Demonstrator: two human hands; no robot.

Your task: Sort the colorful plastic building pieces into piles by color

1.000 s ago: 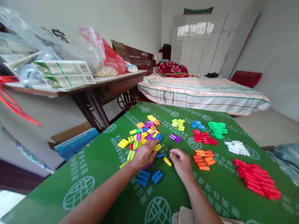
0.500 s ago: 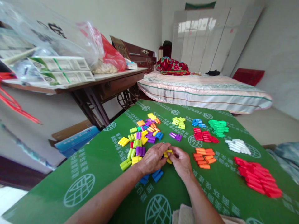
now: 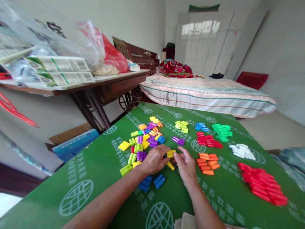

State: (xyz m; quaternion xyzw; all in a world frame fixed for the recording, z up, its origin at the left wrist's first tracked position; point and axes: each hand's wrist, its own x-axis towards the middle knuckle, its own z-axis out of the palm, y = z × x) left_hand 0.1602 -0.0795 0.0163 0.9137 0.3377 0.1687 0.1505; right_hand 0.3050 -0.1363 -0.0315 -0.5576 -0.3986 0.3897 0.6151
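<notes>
Several short plastic tubes, shaped like pen caps, lie in colour groups on a green table. My left hand (image 3: 155,159) is closed, palm down, with its fingertips on yellow tubes (image 3: 171,153); the fingers partly hide them. From the right, my right hand (image 3: 187,165) reaches in, thumb tip at the end of those tubes and index finger lifted apart from it. Another yellow tube (image 3: 170,165) shows just below, between the hands. Blue tubes (image 3: 159,181) lie near my left wrist. A mixed-colour cluster (image 3: 140,148) spreads left of my left hand.
Orange tubes (image 3: 207,163), red tubes (image 3: 262,183), white tubes (image 3: 242,151), green tubes (image 3: 222,132) and purple tubes (image 3: 178,140) lie to the right and beyond my hands. A beige cloth (image 3: 187,221) is at the near edge. A bed (image 3: 207,92) stands behind the green table (image 3: 107,165).
My right index finger has lifted away from its thumb, and the gap between the hands has widened. More of the yellow tubes shows. The view has shifted slightly.
</notes>
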